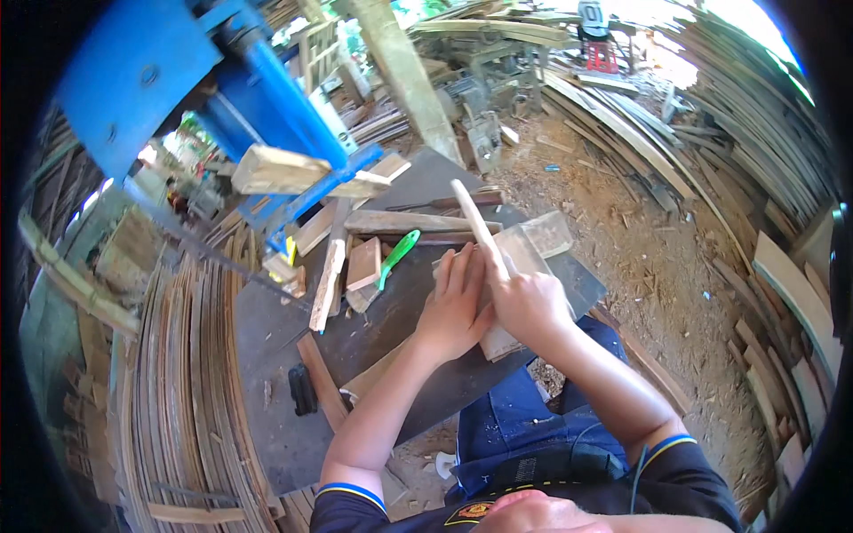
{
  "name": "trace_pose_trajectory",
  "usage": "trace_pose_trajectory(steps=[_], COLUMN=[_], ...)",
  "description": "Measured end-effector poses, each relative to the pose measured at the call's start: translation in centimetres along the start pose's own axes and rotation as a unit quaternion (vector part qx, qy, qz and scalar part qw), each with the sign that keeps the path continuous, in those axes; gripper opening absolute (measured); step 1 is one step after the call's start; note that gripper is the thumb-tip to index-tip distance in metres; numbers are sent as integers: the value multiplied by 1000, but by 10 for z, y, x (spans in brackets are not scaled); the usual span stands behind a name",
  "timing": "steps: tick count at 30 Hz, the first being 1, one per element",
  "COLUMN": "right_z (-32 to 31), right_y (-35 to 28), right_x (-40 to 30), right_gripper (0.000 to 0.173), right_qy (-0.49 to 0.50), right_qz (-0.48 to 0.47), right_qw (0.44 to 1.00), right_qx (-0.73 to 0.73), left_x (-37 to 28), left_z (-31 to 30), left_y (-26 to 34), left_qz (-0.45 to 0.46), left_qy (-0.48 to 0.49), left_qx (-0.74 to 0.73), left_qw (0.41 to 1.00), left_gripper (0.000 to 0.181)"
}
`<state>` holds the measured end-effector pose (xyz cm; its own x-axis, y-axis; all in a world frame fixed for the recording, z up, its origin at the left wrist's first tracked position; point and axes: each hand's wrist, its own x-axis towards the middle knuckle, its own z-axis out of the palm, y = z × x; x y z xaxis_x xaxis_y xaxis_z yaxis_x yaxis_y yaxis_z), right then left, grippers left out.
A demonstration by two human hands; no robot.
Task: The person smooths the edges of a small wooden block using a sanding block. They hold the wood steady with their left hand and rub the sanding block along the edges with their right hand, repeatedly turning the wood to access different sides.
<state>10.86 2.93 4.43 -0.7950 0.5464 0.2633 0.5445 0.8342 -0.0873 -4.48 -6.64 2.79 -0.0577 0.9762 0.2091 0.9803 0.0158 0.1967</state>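
My right hand (536, 303) is closed around the lower end of a long, pale wooden stick (476, 216), which points up and away over the board. Beside it, my left hand (456, 310) lies palm down with its fingers stretched out, its thumb close to my right hand. Both hands are over a flat wooden board (516, 246) on a dark machine table (393, 326). My hands cover much of that board, and what lies under my left palm is hidden. A green-handled tool (398, 256) leans by a small wooden block (364, 263), left of my hands.
A blue band saw (280, 86) rises at the far left of the table, its blade (226, 263) slanting down. Wooden offcuts (413, 221) and a black object (302, 390) lie on the table. Stacked strips (193, 373) stand left; planks (753, 133) lean right. A person (593, 20) is far off.
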Motion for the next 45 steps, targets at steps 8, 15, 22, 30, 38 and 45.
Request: trace_pose_trajectory(steps=[8, 15, 22, 30, 38, 45], right_z=[-7, 16, 7, -23, -17, -26], right_y=[11, 18, 13, 18, 17, 23], right_x=[-86, 8, -21, -128, -56, -103], right_gripper=[71, 72, 80, 74, 78, 80], right_qy=[9, 50, 54, 60, 13, 24], right_qz=[-6, -20, -1, -62, -50, -72], right_qw=[1000, 998, 998, 996, 998, 996], right_qx=[-10, -15, -29, 27, 48, 57], left_x=[8, -2, 1, 5, 5, 0], left_z=[9, -1, 1, 16, -2, 3], left_y=[11, 10, 11, 6, 4, 7], left_qz=[-10, -50, -31, 9, 9, 6], left_qy=[14, -18, 7, 69, 40, 55], left_qx=[-45, -38, -32, 8, -28, 3], left_qw=[999, 998, 999, 998, 999, 998], left_gripper=[84, 86, 88, 82, 82, 80])
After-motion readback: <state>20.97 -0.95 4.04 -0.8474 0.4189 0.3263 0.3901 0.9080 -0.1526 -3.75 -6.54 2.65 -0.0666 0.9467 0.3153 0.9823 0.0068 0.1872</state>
